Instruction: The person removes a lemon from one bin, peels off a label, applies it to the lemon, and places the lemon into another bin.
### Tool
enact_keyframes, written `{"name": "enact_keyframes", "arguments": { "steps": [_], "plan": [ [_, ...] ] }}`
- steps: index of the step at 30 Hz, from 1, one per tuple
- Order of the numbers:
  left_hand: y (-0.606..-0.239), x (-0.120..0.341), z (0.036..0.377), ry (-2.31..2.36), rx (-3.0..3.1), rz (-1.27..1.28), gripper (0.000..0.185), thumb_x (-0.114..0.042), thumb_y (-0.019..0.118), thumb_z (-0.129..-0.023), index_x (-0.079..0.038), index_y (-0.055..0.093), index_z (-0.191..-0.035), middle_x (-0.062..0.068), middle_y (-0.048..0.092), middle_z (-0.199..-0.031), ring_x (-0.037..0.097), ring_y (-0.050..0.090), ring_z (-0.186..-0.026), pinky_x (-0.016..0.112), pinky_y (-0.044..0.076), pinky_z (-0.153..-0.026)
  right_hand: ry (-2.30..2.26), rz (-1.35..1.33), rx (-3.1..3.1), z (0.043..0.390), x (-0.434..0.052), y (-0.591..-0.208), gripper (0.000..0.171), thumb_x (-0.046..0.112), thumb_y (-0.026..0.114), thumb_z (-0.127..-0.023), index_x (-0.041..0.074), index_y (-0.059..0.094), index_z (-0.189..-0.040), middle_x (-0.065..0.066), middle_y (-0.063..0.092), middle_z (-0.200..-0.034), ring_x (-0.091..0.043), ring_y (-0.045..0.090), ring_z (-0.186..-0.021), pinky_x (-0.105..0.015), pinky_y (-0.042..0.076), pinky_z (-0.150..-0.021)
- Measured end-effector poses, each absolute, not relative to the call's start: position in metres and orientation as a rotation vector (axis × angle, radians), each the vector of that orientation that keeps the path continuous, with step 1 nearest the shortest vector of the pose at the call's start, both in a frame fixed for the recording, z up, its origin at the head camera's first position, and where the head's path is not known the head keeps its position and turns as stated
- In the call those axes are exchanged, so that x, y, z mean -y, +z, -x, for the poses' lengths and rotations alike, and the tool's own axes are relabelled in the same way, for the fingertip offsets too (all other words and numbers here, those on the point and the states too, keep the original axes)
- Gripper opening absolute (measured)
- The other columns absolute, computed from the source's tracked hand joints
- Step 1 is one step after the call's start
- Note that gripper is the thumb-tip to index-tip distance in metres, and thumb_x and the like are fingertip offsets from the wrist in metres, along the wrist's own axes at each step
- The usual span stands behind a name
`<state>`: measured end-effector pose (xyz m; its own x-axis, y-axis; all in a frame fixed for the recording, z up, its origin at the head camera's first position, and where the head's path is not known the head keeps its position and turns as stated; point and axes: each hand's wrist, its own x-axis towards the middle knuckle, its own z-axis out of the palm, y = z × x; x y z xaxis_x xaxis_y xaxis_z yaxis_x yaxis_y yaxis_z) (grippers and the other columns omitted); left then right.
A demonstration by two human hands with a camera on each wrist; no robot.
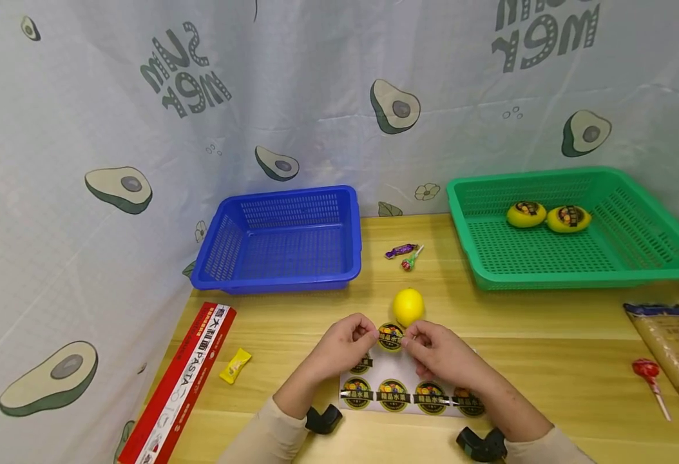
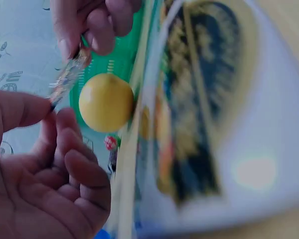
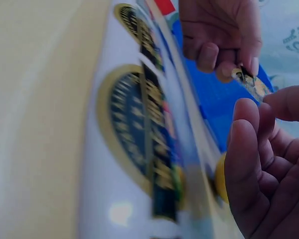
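A round black-and-gold fruit sticker is stretched between both hands, above a white sticker sheet. My left hand pinches its left edge between thumb and index finger. At the opposite edge, my right hand pinches it the same way. In the left wrist view the sticker appears nearly edge-on between the two sets of fingertips. Just beyond the hands lies a yellow lemon, apart from the fingers. Several more stickers remain on the sheet, partly hidden under the right hand.
Behind stand a blue basket and a green basket; the green one holds two stickered lemons. A purple candy and lollipop lie between them. Left are a pasta box and yellow candy; right, a red lollipop and noodle pack.
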<state>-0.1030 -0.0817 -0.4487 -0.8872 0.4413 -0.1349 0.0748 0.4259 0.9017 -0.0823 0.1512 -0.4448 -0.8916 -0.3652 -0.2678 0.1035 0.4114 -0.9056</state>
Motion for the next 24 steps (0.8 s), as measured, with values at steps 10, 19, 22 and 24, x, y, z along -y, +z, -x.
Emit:
{"name": "enact_keyframes", "arguments": {
  "steps": [10, 19, 22, 24],
  "plan": [
    [-0.429, 0.051, 0.134, 1.596, -2.200, -0.226, 0.025, -0.026, 0.059, -0.102, -0.003, 0.066, -0.096, 0.000, 0.053, -0.075, 0.013, 0.044, -0.067, 0.026, 0.036, -0.060, -1.523, 0.112, -2.339, 0.105, -0.168, -0.420, 0.027, 0.024, 0.057, -0.105, -0.002, 0.058, -0.111, -0.007, 0.059, -0.072, -0.019, 0.060, -0.066, -0.032, 0.057, -0.060],
    [-0.440, 0.028, 0.155, 1.703, -2.163, -0.110, 0.024, -0.023, 0.062, -0.100, -0.002, 0.066, -0.090, -0.003, 0.050, -0.074, 0.012, 0.042, -0.065, 0.025, 0.033, -0.058, -1.519, -0.071, -2.462, 0.119, -0.170, -0.425, 0.026, 0.025, 0.057, -0.103, 0.000, 0.060, -0.101, -0.005, 0.056, -0.074, -0.017, 0.054, -0.066, -0.028, 0.047, -0.058],
    [-0.445, 0.026, 0.154, 1.717, -2.179, -0.097, 0.022, -0.021, 0.063, -0.099, -0.003, 0.065, -0.086, -0.004, 0.049, -0.073, 0.012, 0.042, -0.064, 0.025, 0.033, -0.057, -1.493, -0.100, -2.490, 0.120, -0.170, -0.428, 0.027, 0.028, 0.056, -0.104, 0.002, 0.060, -0.100, -0.004, 0.055, -0.072, -0.017, 0.052, -0.065, -0.029, 0.044, -0.057],
    [-0.446, 0.025, 0.155, 1.719, -2.188, -0.090, 0.023, -0.021, 0.063, -0.098, -0.003, 0.064, -0.084, -0.003, 0.048, -0.072, 0.012, 0.041, -0.064, 0.025, 0.033, -0.056, -1.486, -0.109, -2.500, 0.121, -0.170, -0.430, 0.028, 0.029, 0.056, -0.104, 0.001, 0.061, -0.100, -0.003, 0.054, -0.071, -0.017, 0.052, -0.065, -0.029, 0.043, -0.057]
  ]
}}
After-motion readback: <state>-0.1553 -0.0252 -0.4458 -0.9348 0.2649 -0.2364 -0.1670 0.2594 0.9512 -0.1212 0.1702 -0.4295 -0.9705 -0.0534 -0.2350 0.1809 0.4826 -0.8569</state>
